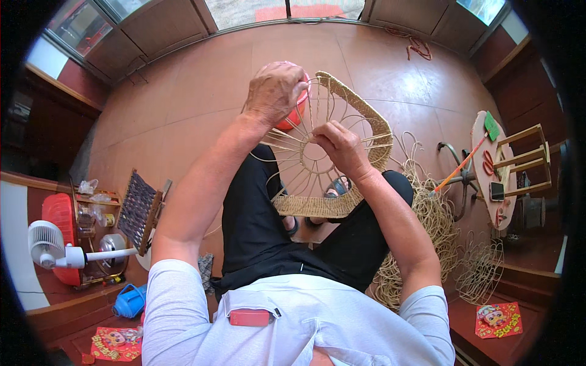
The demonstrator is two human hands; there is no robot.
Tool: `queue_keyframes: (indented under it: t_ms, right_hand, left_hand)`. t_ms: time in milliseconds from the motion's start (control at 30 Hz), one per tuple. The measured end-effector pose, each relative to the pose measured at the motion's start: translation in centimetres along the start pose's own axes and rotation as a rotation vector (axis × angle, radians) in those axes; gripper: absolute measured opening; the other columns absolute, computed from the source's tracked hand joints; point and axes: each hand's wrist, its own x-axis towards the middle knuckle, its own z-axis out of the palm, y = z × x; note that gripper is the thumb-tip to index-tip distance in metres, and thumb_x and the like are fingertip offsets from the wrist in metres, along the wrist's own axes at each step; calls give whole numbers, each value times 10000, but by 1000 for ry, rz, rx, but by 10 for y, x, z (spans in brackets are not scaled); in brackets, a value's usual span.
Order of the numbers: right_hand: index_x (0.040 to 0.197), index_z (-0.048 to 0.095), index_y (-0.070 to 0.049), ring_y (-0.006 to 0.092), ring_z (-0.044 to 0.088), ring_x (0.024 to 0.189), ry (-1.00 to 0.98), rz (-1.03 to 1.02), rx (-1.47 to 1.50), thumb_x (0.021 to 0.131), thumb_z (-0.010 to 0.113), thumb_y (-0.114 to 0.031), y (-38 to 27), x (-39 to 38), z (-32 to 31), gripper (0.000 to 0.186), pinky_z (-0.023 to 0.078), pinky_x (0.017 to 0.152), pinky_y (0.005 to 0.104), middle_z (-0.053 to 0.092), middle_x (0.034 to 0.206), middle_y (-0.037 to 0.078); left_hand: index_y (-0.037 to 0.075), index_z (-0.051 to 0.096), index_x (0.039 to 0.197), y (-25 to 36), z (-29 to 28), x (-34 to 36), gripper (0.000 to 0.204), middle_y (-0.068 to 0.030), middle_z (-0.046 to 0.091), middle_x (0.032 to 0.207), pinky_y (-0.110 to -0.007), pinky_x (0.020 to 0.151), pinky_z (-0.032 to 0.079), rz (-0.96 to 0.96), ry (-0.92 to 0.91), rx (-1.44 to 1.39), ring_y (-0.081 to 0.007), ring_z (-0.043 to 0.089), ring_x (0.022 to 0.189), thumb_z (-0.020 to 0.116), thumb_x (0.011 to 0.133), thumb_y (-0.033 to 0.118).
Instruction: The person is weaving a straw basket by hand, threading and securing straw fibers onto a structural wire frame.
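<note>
A round wire frame with woven straw edging (367,110) rests across my lap and legs, its spokes radiating from a small centre ring. My left hand (276,88) is closed at the frame's upper left edge, fingertips pinched on a pale cord. My right hand (336,143) is pinched near the centre ring, on a cord among the spokes. A red plastic tub (290,119) shows beneath the frame, behind my left hand, partly hidden.
A large heap of loose straw cord (421,244) lies right of my leg. An oval table (481,140) at right holds scissors, a phone and a green swatter. At left stand a white fan (46,247), a woven seat (137,207) and a blue jug (129,300).
</note>
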Motion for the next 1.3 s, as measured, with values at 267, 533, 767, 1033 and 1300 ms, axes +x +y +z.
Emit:
queue_keyframes:
  t_ms: [267, 533, 767, 1033, 1300]
  right_hand:
    - [1109, 703, -78, 388, 729, 925, -32, -43, -47, 1021, 778, -155, 4, -2, -3, 139, 598, 786, 476, 672, 1003, 135]
    - [1161, 718, -65, 407, 731, 983, -62, -76, -63, 963, 688, 32, -9, 0, -2, 223, 610, 827, 495, 688, 1092, 161]
    - [1168, 687, -72, 419, 697, 1059, -101, -28, -202, 874, 616, 95, -7, 1, 6, 345, 598, 879, 522, 644, 1134, 152]
    - [1080, 683, -68, 436, 697, 1015, -126, 51, -212, 866, 601, 72, -9, 9, 6, 268, 587, 867, 534, 637, 1107, 159]
    - [1139, 721, -50, 436, 705, 1014, -210, 95, -50, 954, 596, -46, -16, 15, -12, 223, 586, 882, 516, 651, 1113, 171]
  left_hand:
    - [117, 758, 1005, 27, 11, -9, 158, -84, 774, 1017, -473, 919, 552, 150, 343, 66, -309, 733, 1008, 769, 1011, 275]
    - [-61, 615, 1472, 92, 29, -155, 394, -68, 761, 999, -271, 724, 584, -762, -149, -1140, -103, 693, 793, 610, 1104, 79]
    - [-77, 368, 1685, 130, 41, -169, 662, -121, 764, 1027, -296, 713, 605, -838, -139, -1174, -138, 711, 760, 604, 1081, 59]
    - [60, 231, 1770, 139, 74, -147, 766, -76, 701, 1006, -291, 691, 588, -946, 25, -1631, -142, 693, 746, 532, 1069, -9]
    - [150, 586, 1369, 144, 76, -123, 243, 1, 589, 917, -310, 631, 462, -1182, 247, -2087, -105, 530, 699, 597, 1130, 191]
